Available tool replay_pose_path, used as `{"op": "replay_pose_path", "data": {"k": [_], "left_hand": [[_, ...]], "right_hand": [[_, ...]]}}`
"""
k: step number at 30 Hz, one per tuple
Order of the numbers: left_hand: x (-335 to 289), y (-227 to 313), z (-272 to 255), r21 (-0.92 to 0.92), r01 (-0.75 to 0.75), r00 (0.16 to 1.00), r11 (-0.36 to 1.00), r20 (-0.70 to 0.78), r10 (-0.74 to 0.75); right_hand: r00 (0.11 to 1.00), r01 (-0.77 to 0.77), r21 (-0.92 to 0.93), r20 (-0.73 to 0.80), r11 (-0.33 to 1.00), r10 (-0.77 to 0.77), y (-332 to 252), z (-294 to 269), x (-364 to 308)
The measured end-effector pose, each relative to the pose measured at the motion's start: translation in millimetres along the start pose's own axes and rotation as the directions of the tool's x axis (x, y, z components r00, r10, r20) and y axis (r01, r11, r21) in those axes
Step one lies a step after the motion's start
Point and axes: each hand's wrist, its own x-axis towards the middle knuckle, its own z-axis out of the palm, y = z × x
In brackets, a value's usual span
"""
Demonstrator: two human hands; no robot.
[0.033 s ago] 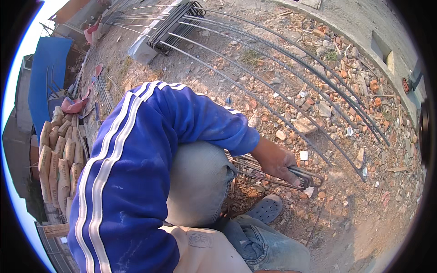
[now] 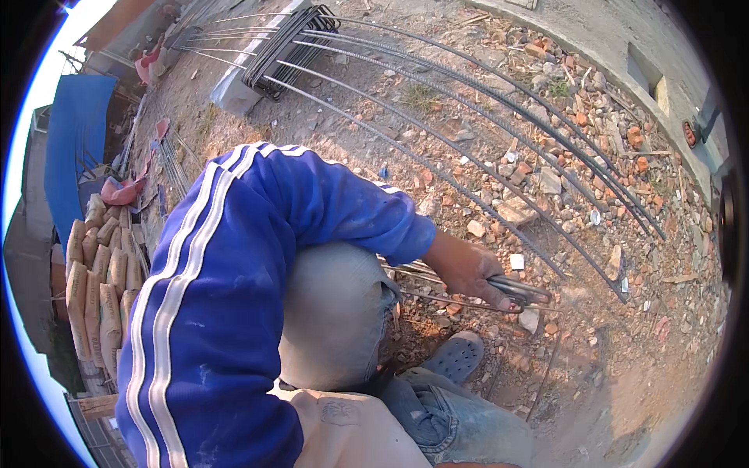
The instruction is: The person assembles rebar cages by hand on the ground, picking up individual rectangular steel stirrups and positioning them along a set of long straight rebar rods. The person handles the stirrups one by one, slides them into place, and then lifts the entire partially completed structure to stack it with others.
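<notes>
My left hand (image 2: 472, 274) reaches across my bent knee from a blue sleeve with white stripes. Its fingers are closed around a bundle of thin steel stirrups (image 2: 524, 289), low over the rubble. The bent ends stick out past the fingertips to the right. More of the bundle's rods run back to the left beneath the wrist, where my knee hides the rest. A thin rod (image 2: 542, 374) lies on the ground just below the hand. My right hand does not show.
Long ribbed steel bars (image 2: 437, 160) stretch across the rubble, with dark stirrups (image 2: 285, 51) gathered on them over a concrete block (image 2: 234, 92). Stacked sacks (image 2: 101, 288) stand left beside a blue sheet (image 2: 78, 136). A low wall (image 2: 647, 101) edges the right. Another person (image 2: 147, 64) is far back.
My left hand has shifted slightly left and up, and its grip on the stirrups has turned a little. The bundle's ends look more closely gathered. The whole view has moved slightly.
</notes>
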Motion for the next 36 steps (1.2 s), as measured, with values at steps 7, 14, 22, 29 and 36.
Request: {"op": "replay_pose_path", "data": {"k": [7,14,22,29,36], "left_hand": [[15,-26,-1,0.252,0.027,0.999,0.967,-0.032,-0.020],[28,-40,1,0.314,0.043,0.999,0.948,0.006,-0.047],[37,-54,7,0.451,0.041,0.999,0.891,-0.039,-0.026],[43,-82,23,0.342,-0.189,0.982,0.921,0.043,0.185],[28,-63,39,0.385,-0.308,0.951,0.870,0.098,0.293]], "right_hand": [[0.940,0.248,0.235,-0.294,0.940,-0.174,5,17,-58],[0.925,0.294,0.347,-0.337,0.891,-0.174,-9,63,-13],[0.939,0.035,0.046,-0.344,0.998,-0.017,30,57,13],[0.910,-0.172,-0.492,-0.412,0.853,-0.055,44,47,29],[0.915,-0.138,-0.541,-0.390,0.830,-0.102,84,14,61]]}}
